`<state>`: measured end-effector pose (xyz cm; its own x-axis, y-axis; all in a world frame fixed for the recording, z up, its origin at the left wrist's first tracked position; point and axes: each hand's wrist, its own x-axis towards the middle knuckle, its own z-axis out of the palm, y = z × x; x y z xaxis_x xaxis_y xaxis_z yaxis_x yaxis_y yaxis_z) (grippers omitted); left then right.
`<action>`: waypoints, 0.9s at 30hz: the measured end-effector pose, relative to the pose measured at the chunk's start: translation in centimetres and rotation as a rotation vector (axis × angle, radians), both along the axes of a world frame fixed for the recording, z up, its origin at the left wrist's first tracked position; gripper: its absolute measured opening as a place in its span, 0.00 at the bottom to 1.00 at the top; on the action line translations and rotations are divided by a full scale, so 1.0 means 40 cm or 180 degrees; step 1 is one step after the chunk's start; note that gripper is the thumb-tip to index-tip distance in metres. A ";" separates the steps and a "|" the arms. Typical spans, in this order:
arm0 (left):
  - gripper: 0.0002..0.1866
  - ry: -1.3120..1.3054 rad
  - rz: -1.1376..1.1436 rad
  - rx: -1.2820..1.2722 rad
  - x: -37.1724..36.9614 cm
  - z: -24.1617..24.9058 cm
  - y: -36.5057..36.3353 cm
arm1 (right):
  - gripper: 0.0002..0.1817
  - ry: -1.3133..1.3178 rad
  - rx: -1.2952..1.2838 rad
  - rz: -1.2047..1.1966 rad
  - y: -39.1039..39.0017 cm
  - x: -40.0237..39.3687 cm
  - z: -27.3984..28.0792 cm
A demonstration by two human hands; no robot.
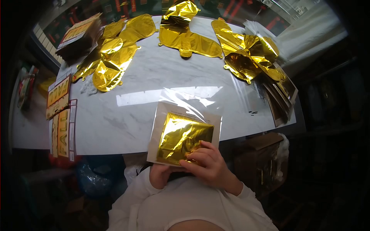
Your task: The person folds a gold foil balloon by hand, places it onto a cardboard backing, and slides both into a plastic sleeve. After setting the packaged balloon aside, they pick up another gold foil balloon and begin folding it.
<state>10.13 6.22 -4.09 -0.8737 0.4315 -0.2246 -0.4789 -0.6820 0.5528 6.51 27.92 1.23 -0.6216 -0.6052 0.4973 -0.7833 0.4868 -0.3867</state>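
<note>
Close to my body, a folded gold foil balloon (181, 134) lies on a pale printed card (213, 115). Clear plastic like a bag (171, 96) shows around the card and reaches past its far edge. My right hand (208, 163) has its fingers curled on the balloon's lower right corner, with the thumb at the near edge. From below, my left hand (160, 175) holds the package by its near left edge; its fingers are hidden underneath.
Gold foil balloons lie flat at the left (113, 61), back middle (189, 40) and right (248, 54) of the marble-patterned table (115, 127). Printed "FALL" cards (61, 115) and a card stack (79, 36) are at left. More cards (279, 98) and clear bags (262, 32) are at right.
</note>
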 end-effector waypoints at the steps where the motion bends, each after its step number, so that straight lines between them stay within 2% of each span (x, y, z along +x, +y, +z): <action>1: 0.36 -0.0004 0.0010 0.0002 0.003 -0.014 -0.003 | 0.20 0.0027 0.0061 -0.0038 0.004 0.000 -0.002; 6: 0.36 0.0574 -0.0623 -0.0062 0.017 -0.089 -0.019 | 0.20 0.0093 0.0136 -0.0188 0.008 0.006 -0.008; 10: 0.31 0.0480 -0.0615 -0.0325 0.019 -0.074 -0.008 | 0.20 0.0217 0.0233 -0.0261 0.011 0.000 -0.021; 12: 0.26 0.0468 -0.0390 -0.0338 0.017 -0.059 -0.004 | 0.21 0.0254 0.0249 -0.0273 0.008 -0.001 -0.023; 16: 0.24 0.0402 -0.0562 -0.0468 0.017 -0.064 -0.005 | 0.22 0.0242 0.0121 -0.0251 0.002 -0.006 -0.019; 19: 0.23 0.0513 -0.0254 -0.0623 0.024 -0.070 0.006 | 0.20 0.0208 0.0051 -0.0266 0.000 -0.005 -0.016; 22: 0.21 0.0709 -0.0229 -0.0782 0.020 -0.066 0.005 | 0.19 0.0133 -0.0008 -0.0329 -0.002 -0.003 -0.008; 24: 0.20 0.1150 -0.0246 -0.1179 0.012 -0.052 0.002 | 0.18 0.0111 -0.0021 -0.0365 -0.002 -0.002 -0.006; 27: 0.17 0.0688 0.0185 -0.1065 0.007 -0.030 0.021 | 0.17 0.0127 0.0005 -0.0350 0.002 -0.006 -0.005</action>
